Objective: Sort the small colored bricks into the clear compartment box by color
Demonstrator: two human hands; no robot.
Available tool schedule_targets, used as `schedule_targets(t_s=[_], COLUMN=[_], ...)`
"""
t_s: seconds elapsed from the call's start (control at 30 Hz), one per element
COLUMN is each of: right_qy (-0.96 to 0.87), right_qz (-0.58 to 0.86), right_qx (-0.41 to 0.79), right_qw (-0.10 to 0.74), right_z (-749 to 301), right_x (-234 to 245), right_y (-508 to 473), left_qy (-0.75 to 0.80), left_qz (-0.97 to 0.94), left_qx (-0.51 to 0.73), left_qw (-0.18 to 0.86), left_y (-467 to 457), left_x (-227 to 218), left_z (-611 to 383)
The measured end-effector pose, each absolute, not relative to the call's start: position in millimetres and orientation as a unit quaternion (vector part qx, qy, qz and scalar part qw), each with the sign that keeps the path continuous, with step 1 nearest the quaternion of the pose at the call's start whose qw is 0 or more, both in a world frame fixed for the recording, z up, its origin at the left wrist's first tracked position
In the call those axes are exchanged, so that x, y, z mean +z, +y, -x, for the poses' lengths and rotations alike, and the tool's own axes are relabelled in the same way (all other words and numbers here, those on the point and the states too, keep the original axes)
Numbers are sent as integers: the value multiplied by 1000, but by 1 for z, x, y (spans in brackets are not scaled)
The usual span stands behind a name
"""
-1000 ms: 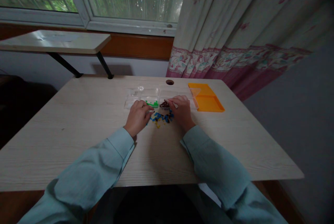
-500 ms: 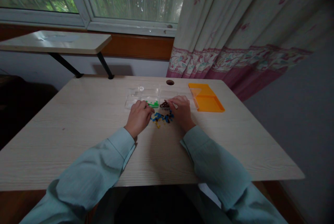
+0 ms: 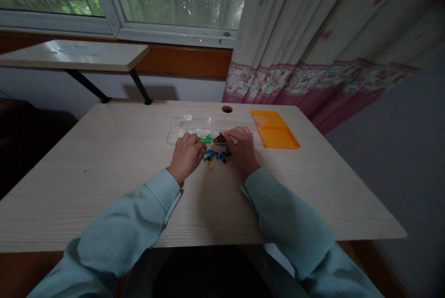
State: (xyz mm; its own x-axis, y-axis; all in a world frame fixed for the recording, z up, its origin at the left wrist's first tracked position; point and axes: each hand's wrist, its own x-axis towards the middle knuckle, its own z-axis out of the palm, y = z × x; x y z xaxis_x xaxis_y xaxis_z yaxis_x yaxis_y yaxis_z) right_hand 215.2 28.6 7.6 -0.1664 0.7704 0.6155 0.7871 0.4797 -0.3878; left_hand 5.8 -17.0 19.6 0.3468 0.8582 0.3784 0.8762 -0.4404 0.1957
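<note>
My left hand (image 3: 188, 154) is closed beside the left edge of a small heap of blue, yellow and dark pieces (image 3: 219, 155) on the table. Its fingertips are bent together, and anything between them is too small to make out. Over the front right of a clear divided plastic box (image 3: 174, 136), my right hand (image 3: 241, 146) has thumb and fingers pinched together by the brown pieces (image 3: 219, 138). What that pinch holds cannot be seen. Green pieces (image 3: 206, 138) lie in the compartment left of the brown ones, partly behind my left fingers.
An orange two-part tray (image 3: 278, 131) lies right of the clear box. Behind them is a round hole (image 3: 227, 109) in the wooden table (image 3: 114, 173). A raised shelf (image 3: 104, 57) stands at the back left; a curtain (image 3: 278, 57) hangs behind the right side.
My left fingertips have shifted slightly to the right at the edge of the heap. My right hand stays almost still by the brown pieces.
</note>
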Motion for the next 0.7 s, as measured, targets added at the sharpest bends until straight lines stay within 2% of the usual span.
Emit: schedule_targets(t_s=[0.4,0.7], right_qy=[-764,-793], right_qz=[509,471], right_qx=[-7,7], right_qw=[395,387], right_z=[-216,-208], right_x=[6,16], right_y=[30,19], left_qy=[-538,-510], left_qz=[812,763], left_qx=[-225,-384], left_qw=[9,-99], left_y=[-16,-10], left_x=[16,14], left_z=[-7,-3])
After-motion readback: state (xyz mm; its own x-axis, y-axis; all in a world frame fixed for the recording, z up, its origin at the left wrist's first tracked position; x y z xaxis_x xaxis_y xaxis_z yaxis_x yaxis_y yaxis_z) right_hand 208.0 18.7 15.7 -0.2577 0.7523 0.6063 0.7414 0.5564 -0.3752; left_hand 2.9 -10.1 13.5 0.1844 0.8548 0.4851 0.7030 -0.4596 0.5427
